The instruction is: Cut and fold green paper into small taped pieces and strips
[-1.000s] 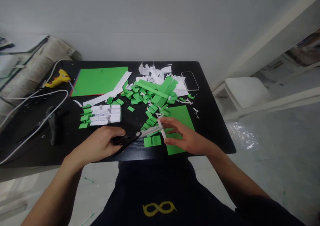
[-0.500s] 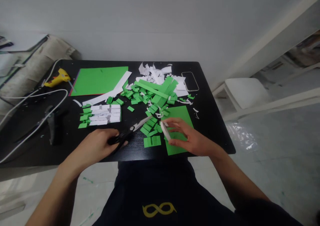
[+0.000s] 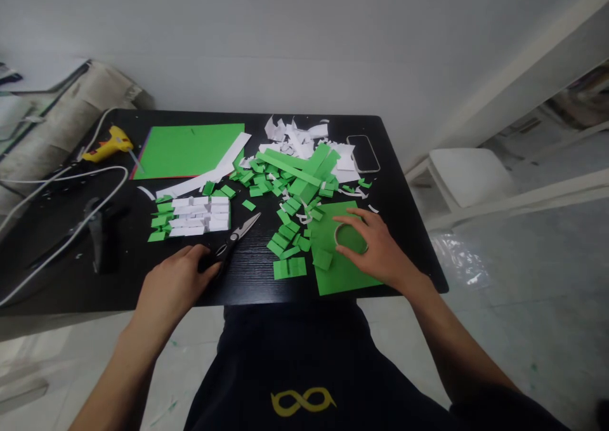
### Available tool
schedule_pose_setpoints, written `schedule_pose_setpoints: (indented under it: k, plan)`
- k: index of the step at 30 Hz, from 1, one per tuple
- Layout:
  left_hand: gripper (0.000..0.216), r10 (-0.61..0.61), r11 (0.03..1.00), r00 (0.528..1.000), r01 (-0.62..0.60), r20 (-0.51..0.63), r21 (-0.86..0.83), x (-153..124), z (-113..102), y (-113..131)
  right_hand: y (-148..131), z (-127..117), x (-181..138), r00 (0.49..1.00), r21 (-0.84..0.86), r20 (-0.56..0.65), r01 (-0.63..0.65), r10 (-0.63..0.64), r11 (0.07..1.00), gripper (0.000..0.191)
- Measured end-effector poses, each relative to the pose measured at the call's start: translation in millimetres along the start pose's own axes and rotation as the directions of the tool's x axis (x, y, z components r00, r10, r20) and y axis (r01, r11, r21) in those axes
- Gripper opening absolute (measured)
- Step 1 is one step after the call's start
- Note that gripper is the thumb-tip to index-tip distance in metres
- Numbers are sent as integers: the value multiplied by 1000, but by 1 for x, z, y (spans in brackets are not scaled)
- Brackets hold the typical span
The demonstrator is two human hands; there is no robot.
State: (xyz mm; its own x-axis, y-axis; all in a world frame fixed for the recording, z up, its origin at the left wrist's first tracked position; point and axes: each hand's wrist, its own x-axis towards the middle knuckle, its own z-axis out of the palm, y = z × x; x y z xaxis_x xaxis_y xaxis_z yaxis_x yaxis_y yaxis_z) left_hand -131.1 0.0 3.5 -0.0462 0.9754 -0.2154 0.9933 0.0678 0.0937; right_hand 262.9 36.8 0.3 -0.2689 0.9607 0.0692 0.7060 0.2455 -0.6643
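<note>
My left hand (image 3: 178,272) is closed on the black handles of a pair of scissors (image 3: 235,233), whose blades point away to the right, close to the table surface. My right hand (image 3: 378,247) curls its thumb and fingers round a thin pale ring (image 3: 336,231), with green showing through its middle. Below the ring is a green paper sheet (image 3: 333,284). Left of that sheet lie folded green paper pieces (image 3: 285,233) and a creased green strip (image 3: 290,268). A block of white and green folded pieces (image 3: 200,216) sits beyond my left hand.
Green strips (image 3: 314,171) and white scraps (image 3: 290,132) are heaped at the back, beside a phone (image 3: 363,153). On the left are a green sheet stack (image 3: 190,152), a yellow glue gun (image 3: 108,146), a white cable (image 3: 111,193) and a dark tool (image 3: 96,234).
My left hand has brought the scissors down and left, away from the green pieces. My right hand has moved right with the ring, which has turned from edge-on to showing its opening.
</note>
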Motion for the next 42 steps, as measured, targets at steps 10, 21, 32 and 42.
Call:
schedule_pose_setpoints:
  k: [10,21,32,42]
  plan:
    - [28,110,762,957,-255,-269,-596,-11,3,41,-44,39,-21,927,915,368,-374,65,151,49]
    - [29,184,-84,983,-1,-17,-996,-12,23,139,-49,62,-32,931,879,366,-349,10,324,62]
    - [22,201,-15,979,26,23,-1000,-16,27,109,-32,42,-23,998,113,-47,-42,47,993,31]
    - [22,78,-35,992,-91,-94,-995,-18,32,92,-27,51,-24,991,-29,102,-90,92,996,29]
